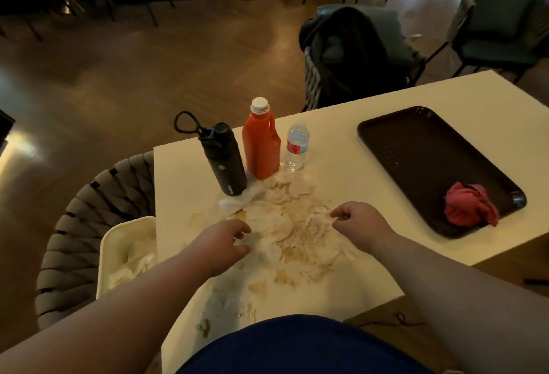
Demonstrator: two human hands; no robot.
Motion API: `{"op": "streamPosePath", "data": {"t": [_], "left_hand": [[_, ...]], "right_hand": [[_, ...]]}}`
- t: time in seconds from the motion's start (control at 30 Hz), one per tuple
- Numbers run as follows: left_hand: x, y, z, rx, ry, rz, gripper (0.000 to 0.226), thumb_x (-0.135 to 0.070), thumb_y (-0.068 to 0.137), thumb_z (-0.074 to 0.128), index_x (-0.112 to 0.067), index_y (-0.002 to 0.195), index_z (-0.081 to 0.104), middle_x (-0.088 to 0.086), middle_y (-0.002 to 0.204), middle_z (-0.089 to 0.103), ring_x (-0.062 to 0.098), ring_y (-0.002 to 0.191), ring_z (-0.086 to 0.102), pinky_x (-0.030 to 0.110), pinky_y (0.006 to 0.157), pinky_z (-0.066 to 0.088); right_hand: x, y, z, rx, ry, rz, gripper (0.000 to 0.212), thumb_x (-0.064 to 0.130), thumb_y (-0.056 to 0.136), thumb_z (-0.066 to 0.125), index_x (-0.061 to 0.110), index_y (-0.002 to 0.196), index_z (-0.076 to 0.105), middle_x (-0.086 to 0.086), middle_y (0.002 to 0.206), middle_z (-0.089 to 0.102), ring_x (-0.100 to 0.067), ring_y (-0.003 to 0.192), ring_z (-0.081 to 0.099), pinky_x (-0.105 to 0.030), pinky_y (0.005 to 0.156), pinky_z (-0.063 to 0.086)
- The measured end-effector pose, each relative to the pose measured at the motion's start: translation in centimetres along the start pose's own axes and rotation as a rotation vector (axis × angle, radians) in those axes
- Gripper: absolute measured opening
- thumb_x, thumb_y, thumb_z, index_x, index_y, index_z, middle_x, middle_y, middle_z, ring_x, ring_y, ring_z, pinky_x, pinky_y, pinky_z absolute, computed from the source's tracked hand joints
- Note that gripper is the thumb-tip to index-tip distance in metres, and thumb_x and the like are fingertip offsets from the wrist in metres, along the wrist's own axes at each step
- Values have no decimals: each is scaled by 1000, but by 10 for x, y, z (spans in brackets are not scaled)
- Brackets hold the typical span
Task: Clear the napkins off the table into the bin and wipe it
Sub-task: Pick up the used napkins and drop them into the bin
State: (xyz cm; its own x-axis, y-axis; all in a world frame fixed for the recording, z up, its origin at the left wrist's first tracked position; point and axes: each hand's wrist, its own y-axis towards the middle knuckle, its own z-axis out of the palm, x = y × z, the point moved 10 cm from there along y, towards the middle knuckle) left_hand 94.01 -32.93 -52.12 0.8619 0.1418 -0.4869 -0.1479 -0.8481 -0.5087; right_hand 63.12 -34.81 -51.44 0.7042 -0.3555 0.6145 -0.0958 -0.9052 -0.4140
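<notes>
1. Table (341, 142) – a smooth, white, rectangular top. Brown liquid stains (269, 284) mark its near part.
2. Napkins (294, 225) – thin white paper, crumpled and soaked in tan blotches. They lie in a flat, ragged pile at the middle of the table, near the bottles and well left of the tray.
3. Left hand (219, 243) – it is at the left edge of the pile. Thumb and fingers are bent but spread apart, a wide claw-shaped grip with its tips at the paper.
4. Right hand (356, 222) – it is at the right edge of the pile, with the fingers curled in toward the palm. Whether paper is pinched inside cannot be told.
5. Bin (118, 234) – a pale, rounded-corner rectangular tub just beside the table's left edge. It rests on a chair (74, 225) of thick grey woven bands and holds crumpled white paper.
6. Far side of the pile, left to right, all upright:
   - black bottle (224, 163), a matte cylinder with a cord loop at the lid; a white napkin lies at its base
   - orange jug (260, 148), opaque plastic with a ribbed white cap
   - water bottle (297, 145), clear ridged plastic with a red label
7. Tray (416, 154) – dark brown, rectangular, with a raised rim and a dimpled floor, on the right of the table.
8. Pink cloth (469, 207) – soft fabric, bunched into a lump in the tray's near corner.
</notes>
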Motion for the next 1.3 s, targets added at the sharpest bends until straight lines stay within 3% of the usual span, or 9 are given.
{"op": "streamPosePath", "data": {"t": [0.2, 0.4, 0.5, 0.6, 0.73, 0.97, 1.13, 1.3], "left_hand": [[-34, 15, 18, 41, 28, 51, 38, -37, 94, 71, -36, 130, 62, -13, 120, 63, 10, 109, 61, 27, 94, 53], [-52, 17, 32, 71, 71, 85, 39, -38, 94, 71, -35, 132, 61, -12, 124, 63, 10, 109, 62, 26, 94, 53], [-52, 16, 35, 69, 87, 94, 39, -38, 94, 71, -35, 131, 62, -12, 124, 63, 9, 109, 61, 25, 93, 53], [-49, 14, 37, 67, 85, 88, 38, -38, 94, 71, -36, 131, 62, -13, 122, 62, 9, 108, 61, 24, 92, 52], [-44, 11, 40, 77, 76, 77, 38, -39, 94, 70, -36, 132, 61, -15, 120, 60, 9, 108, 61, 25, 93, 52], [-38, 6, 35, 71, 46, 54, 39, -38, 94, 71, -36, 131, 61, -12, 122, 61, 10, 110, 61, 28, 96, 53], [-41, 6, 26, 63, 7, 34, 44, -37, 92, 74, -33, 134, 61, -10, 124, 64, 10, 108, 62, 29, 97, 55], [-61, 4, 15, 8, -150, 31, 60, -40, 87, 80, -40, 141, 52, -12, 116, 61, 6, 95, 64, 22, 82, 55]], "right_hand": [[-21, 2, 18, 69, -150, 9, 31, 14, 88, 65, 20, 116, 75, 8, 97, 67, -11, 89, 62, -24, 75, 49], [-40, 2, 46, 178, -390, -16, 34, 25, 92, 65, 24, 126, 71, 1, 126, 64, -18, 115, 60, -26, 94, 46], [-50, 0, 58, 215, -454, -15, 37, 26, 93, 61, 27, 129, 69, 1, 130, 58, -20, 120, 58, -30, 99, 47], [-51, 1, 60, 199, -504, -43, 31, 25, 96, 58, 28, 125, 70, 1, 125, 55, -22, 117, 58, -31, 99, 48], [-46, 2, 59, 159, -509, -81, 21, 23, 96, 56, 25, 104, 76, 3, 106, 53, -21, 99, 61, -30, 86, 52], [-10, -6, 39, 43, -200, -88, 9, 20, 89, 64, 22, 90, 72, 8, 93, 61, -14, 86, 60, -26, 74, 48], [18, -14, 24, -14, 241, -5, 6, 13, 85, 69, 18, 82, 71, -3, 78, 74, -24, 75, 73, -38, 70, 60], [45, -19, 32, 32, 504, 1, 6, 6, 86, 70, 12, 87, 72, -12, 81, 76, -28, 76, 75, -43, 77, 64]]}}
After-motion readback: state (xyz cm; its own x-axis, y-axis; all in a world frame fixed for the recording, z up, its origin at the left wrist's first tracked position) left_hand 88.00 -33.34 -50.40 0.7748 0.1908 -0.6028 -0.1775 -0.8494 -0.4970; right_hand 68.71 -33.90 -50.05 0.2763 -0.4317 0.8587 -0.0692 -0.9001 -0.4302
